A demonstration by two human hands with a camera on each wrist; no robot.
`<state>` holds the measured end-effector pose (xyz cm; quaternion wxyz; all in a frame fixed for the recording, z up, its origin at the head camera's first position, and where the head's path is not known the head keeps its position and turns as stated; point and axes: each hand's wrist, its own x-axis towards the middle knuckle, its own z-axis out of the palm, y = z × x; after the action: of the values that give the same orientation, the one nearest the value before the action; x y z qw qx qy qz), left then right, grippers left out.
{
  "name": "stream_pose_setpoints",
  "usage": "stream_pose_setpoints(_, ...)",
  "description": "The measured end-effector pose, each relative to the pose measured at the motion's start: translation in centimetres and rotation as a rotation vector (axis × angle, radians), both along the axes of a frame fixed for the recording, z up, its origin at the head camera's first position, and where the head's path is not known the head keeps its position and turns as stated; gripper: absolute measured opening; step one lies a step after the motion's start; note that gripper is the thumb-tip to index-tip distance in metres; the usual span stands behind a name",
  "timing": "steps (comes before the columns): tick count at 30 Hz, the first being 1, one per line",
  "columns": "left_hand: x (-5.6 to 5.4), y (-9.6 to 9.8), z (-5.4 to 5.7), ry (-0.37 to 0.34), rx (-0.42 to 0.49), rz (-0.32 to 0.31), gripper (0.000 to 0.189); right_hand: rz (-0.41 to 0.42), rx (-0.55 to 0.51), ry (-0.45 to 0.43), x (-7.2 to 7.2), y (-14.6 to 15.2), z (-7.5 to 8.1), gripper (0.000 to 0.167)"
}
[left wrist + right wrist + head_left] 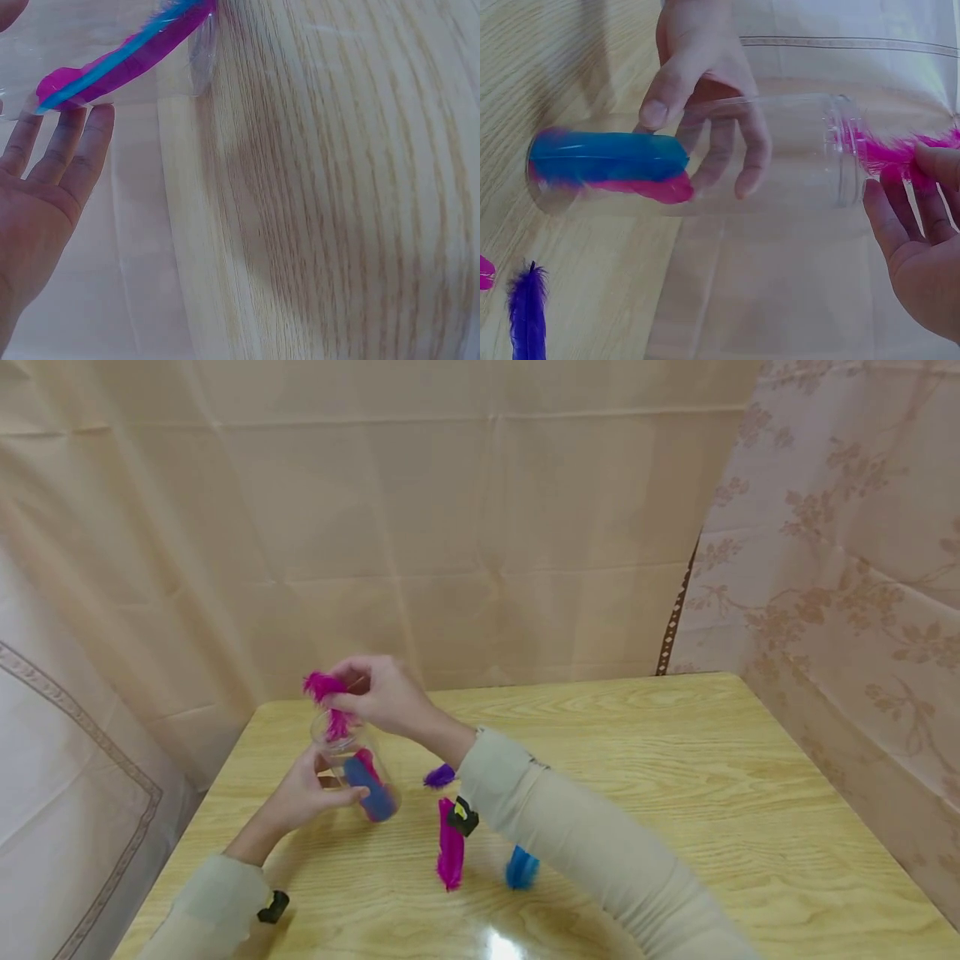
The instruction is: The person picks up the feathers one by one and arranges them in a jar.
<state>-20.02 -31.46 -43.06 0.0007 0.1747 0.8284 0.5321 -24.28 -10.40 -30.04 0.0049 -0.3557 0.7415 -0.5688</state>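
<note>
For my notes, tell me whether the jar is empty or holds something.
It holds something but isn't full: a blue feather and a pink feather show through the clear jar, in its lower part.

Pretty basic setup, just a yellowish wood-grain surface (675, 760) with creased beige fabric (450, 527) behind, floral drape (840, 527) right, paler bordered cloth (67, 777) left, and some glare (502, 946).
</note>
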Motion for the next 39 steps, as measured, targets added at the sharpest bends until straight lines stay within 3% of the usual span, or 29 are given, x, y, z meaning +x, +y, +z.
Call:
stream_pose_setpoints(11, 0.26, 0.07, 0.03, 0.036, -0.031, -0.009, 0.076, 0.04, 0.08, 0.028, 0.22, 0.14, -0.19, 0.023)
stream_pose_setpoints(23, 0.15, -0.05, -0.23, 0.05, -0.017, -0.013, 0.081, 0.075, 0.163, 0.064, 0.23, 0.07, -0.42, 0.017)
stream_pose_setpoints(39, 0.32, 0.0, -0.01, 0.002, -0.023, 0.012, 0.084, 0.097, 0.221, 0.122, 0.44, 0.26, -0.66, 0.026)
